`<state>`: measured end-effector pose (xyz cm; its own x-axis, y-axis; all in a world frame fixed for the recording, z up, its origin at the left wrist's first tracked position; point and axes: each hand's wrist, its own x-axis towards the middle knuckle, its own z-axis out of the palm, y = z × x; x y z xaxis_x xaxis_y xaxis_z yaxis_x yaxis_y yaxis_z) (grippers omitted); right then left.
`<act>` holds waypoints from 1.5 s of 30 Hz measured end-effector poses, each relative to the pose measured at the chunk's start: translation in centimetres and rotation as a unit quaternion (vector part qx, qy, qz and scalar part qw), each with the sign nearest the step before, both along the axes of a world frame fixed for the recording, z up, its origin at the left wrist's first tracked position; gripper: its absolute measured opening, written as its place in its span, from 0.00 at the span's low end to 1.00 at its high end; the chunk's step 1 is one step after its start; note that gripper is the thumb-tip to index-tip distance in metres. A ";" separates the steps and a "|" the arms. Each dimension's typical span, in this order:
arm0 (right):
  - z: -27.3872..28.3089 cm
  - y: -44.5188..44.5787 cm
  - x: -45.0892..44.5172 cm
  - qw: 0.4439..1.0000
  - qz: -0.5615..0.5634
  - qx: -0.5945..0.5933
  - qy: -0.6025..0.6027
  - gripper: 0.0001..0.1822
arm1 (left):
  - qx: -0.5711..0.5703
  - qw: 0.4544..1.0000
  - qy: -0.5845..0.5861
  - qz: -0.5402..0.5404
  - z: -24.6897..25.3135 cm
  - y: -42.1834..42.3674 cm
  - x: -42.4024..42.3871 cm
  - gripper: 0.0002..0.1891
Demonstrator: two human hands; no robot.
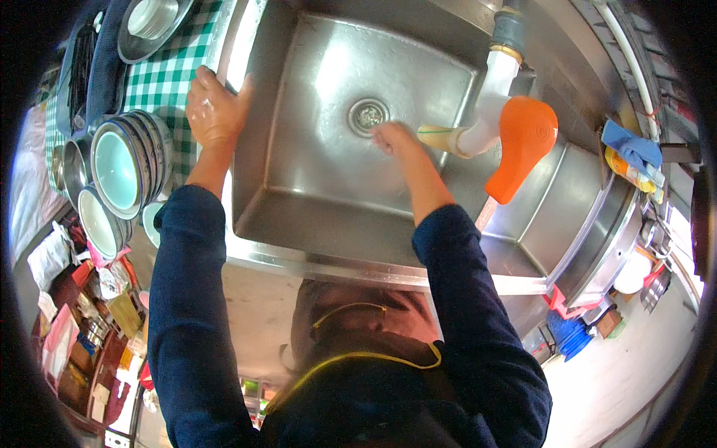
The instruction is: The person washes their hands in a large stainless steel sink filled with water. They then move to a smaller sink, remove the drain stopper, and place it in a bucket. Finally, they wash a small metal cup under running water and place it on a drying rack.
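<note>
A stainless steel sink basin (pixel 358 168) lies before me, with its round drain strainer (pixel 368 116) near the middle. My right hand (pixel 392 138) reaches over the basin beside the drain, blurred, with its fingers curled; whether it holds something small is not visible. My left hand (pixel 215 106) rests wet on the basin's left rim, its fingers spread and nothing seen in it. Right of my right hand, a white faucet pipe (pixel 493 115) with an orange lever handle (pixel 524 143) stands over the divider, its yellowish spout end pointing into the basin.
Stacked enamel bowls (pixel 117 168) and a metal bowl (pixel 151 28) stand on a green checkered cloth (pixel 162 84) at the left. A second basin (pixel 532 196) adjoins at the right. Beyond it lie a blue cloth (pixel 633 143) and a blue plastic basin (pixel 568 335).
</note>
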<state>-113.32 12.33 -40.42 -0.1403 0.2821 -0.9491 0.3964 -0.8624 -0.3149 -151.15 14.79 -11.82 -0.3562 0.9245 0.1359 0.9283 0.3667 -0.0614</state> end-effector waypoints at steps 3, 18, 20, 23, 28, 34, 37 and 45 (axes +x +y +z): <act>-2.3 -8.6 4.1 0.989 -0.131 -0.059 0.035 0.10 | 0.001 1.000 -0.004 -0.001 0.0 0.3 0.2 0.35; 3.6 2.1 -3.1 0.980 -0.176 -0.051 0.080 0.09 | 0.006 1.000 -0.017 -0.001 0.2 0.4 0.3 0.36; 4.8 1.0 -3.0 0.989 -0.128 -0.003 0.077 0.10 | -0.002 1.000 -0.012 0.001 0.1 0.3 0.2 0.35; 12.3 -3.0 -4.9 0.991 -0.113 -0.018 0.070 0.11 | 0.008 1.000 -0.008 0.015 0.1 -0.6 0.1 0.36; 2.6 -5.3 -5.7 0.973 -0.175 -0.029 0.146 0.15 | 0.013 1.000 -0.003 0.004 0.0 0.2 0.1 0.36; 4.5 -3.2 -5.6 0.894 -0.416 -0.041 0.162 0.13 | 0.019 1.000 -0.013 -0.001 -0.1 0.1 0.2 0.38; 10.4 -3.1 -9.5 0.869 -0.434 -0.078 0.226 0.10 | 0.003 1.000 -0.022 0.016 0.1 -0.5 0.0 0.39; 4.4 -1.5 -10.4 0.736 -0.616 -0.028 0.279 0.06 | 0.016 1.000 -0.014 -0.004 0.1 0.3 0.5 0.39</act>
<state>-123.76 10.83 -36.03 -0.1826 0.4848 -0.8553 -0.8752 -0.4766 -0.0833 -150.64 15.13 -11.69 -0.3537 0.9223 0.1556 0.9321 0.3614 -0.0239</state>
